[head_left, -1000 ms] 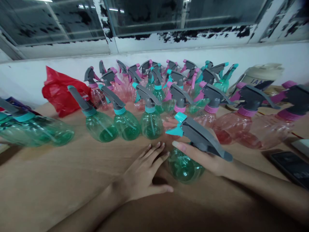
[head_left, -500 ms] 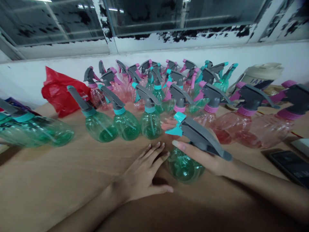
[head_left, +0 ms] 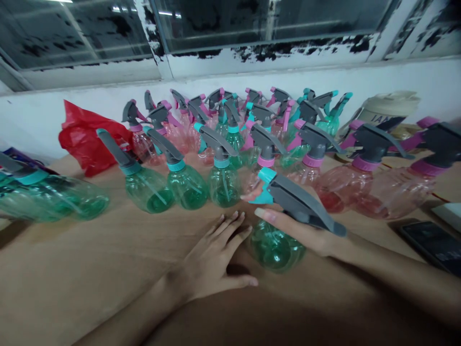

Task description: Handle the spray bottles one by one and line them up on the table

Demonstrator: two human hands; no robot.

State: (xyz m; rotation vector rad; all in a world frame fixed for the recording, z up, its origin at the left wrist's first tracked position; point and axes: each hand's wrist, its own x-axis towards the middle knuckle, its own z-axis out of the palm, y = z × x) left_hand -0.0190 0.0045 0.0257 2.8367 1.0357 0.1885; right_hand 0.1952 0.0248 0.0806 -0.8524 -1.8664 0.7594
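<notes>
My right hand [head_left: 306, 233] is wrapped round the neck of a green spray bottle [head_left: 275, 247] with a grey and teal trigger head. The bottle stands upright on the table [head_left: 108, 269], its nozzle pointing left; the head hides part of my fingers. Just left of it my left hand [head_left: 214, 259] lies flat on the tabletop, fingers spread, holding nothing. Beyond my hands is a front row of spray bottles, among them a teal-collared green bottle [head_left: 224, 182] and a pink-collared clear pink bottle [head_left: 345, 187].
Several more spray bottles [head_left: 194, 120] crowd the back by the wall. A red plastic bag [head_left: 88, 139] sits at back left, a pale lidded container [head_left: 387, 110] at back right. A dark phone [head_left: 434, 242] lies at the right. More green bottles [head_left: 68, 192] stand at far left.
The view has shifted very slightly. My right fingers look a little more closed round the bottle's neck; the left hand stays in place.
</notes>
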